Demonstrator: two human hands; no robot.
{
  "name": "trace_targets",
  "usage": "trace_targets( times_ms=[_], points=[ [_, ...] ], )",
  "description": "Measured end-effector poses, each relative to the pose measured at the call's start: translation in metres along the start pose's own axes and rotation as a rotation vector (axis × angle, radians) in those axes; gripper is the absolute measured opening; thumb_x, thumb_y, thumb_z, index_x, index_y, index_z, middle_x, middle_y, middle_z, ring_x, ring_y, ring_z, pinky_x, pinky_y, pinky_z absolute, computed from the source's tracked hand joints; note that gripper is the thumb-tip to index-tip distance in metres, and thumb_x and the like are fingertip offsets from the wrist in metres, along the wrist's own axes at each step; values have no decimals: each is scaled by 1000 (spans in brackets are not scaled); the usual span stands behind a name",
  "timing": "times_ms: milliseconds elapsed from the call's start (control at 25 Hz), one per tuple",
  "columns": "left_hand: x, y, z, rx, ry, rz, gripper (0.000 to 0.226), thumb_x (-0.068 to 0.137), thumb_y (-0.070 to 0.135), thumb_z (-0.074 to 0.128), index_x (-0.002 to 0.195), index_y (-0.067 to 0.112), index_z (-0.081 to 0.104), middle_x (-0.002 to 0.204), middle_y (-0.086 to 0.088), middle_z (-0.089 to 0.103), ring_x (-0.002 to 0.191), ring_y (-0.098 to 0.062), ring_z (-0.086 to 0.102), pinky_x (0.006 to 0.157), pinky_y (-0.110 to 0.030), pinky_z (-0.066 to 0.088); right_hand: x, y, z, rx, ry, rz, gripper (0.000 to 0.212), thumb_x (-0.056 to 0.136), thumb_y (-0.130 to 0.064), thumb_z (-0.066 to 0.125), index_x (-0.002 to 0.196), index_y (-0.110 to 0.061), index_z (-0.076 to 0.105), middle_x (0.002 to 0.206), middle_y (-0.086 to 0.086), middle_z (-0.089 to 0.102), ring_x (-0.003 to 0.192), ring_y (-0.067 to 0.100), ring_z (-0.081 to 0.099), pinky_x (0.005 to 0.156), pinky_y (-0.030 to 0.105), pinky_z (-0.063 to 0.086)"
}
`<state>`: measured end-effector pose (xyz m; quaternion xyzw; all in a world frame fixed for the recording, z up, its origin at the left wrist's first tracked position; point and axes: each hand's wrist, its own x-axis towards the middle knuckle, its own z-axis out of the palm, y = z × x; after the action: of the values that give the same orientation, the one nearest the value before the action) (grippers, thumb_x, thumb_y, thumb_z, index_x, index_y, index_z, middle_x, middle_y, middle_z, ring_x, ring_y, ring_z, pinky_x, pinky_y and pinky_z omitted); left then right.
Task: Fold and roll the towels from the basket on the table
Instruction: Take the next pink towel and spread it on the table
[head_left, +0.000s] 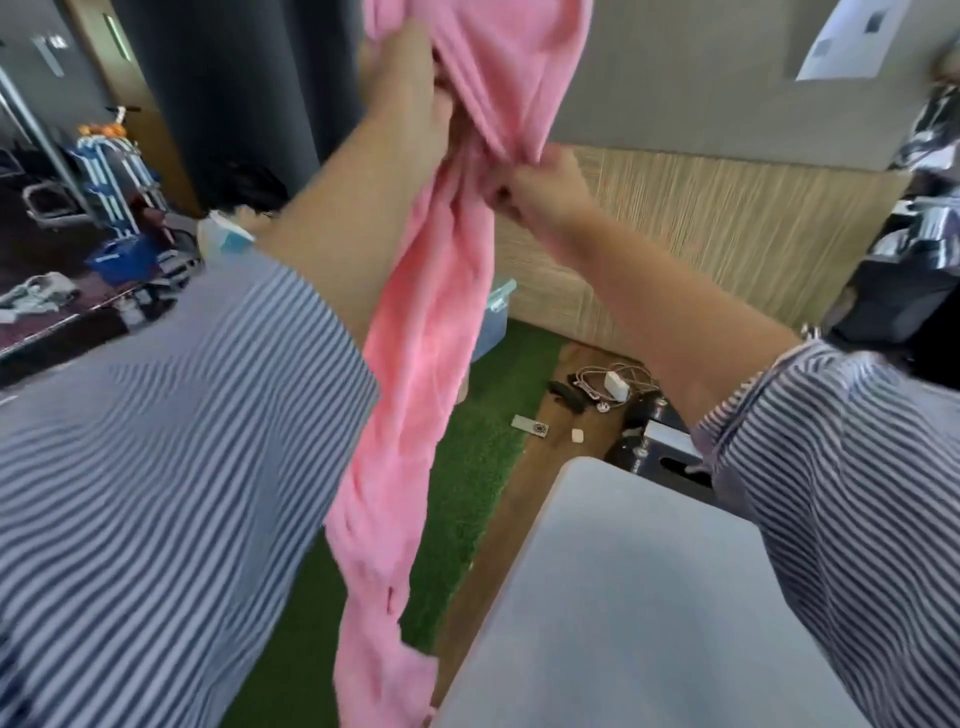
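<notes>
Above the grey table (649, 597) the pink towel (410, 374) hangs bunched, soft and floppy, probably light. Left hand (410, 98) grips it up high, right hand (540, 187) pinches a fold just below; I'd grab corners.

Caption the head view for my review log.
Left hand and right hand grip a bunched pink terry towel hanging beside the pale grey table.

1 pink towel (415, 332), 2 hands, 1 grey table (623, 597), 1 clear bin (493, 322), 1 white charger (616, 385)
</notes>
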<state>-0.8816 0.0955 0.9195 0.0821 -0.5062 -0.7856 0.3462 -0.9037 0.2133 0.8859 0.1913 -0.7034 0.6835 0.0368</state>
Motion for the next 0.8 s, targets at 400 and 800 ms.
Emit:
trace_targets(
  times_ms=[400, 800],
  points=[
    [-15, -83, -82, 534, -7, -146, 16, 92, 5, 45, 95, 14, 58, 80, 1, 55, 82, -20, 62, 73, -21, 55, -19, 93, -10, -283, -75, 180, 19, 58, -7, 57, 47, -20, 50, 58, 2, 52, 62, 17, 50, 65, 33, 47],
    [-2, -48, -77, 811, 135, -215, 20, 89, 7, 50, 102, 1, 64, 102, -15, 65, 98, -33, 62, 80, -35, 49, -15, 69, -38, -45, -13, 137, 25, 83, -22, 59, 98, -2, 56, 99, 11, 59, 93, 23, 60, 84, 44, 55]
  ],
)
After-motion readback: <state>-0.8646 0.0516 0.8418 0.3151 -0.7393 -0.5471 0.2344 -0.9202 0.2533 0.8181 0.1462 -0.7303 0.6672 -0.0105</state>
